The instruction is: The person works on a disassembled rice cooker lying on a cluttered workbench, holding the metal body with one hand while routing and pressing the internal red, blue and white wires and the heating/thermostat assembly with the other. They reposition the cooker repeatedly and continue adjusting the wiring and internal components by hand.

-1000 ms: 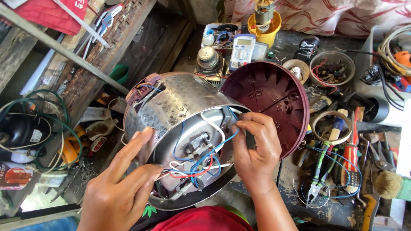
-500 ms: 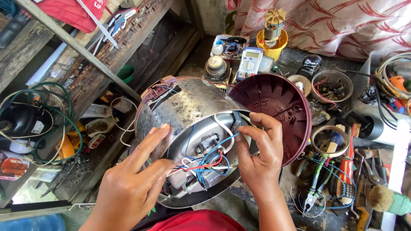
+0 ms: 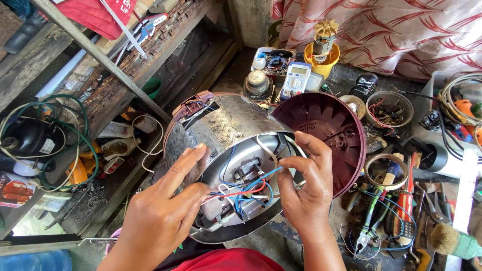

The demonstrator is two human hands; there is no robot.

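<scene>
Cluttered workbench (image 3: 351, 80); left hand (image 3: 160, 221) splayed, grip open, on cooker shell (image 3: 226, 125); right hand (image 3: 306, 195) grip pinching blue wire (image 3: 261, 175).

left hand (image 3: 160, 221): palm down, fingers extended | right hand (image 3: 304, 193): fingers curled, tips pinched together

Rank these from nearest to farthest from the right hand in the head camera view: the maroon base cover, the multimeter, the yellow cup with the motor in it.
From the right hand:
1. Maroon base cover: right behind the hand, against the cooker's open end.
2. Multimeter: farther back on the bench, above the cooker.
3. Yellow cup: farthest, just beyond the multimeter by the curtain.
</scene>
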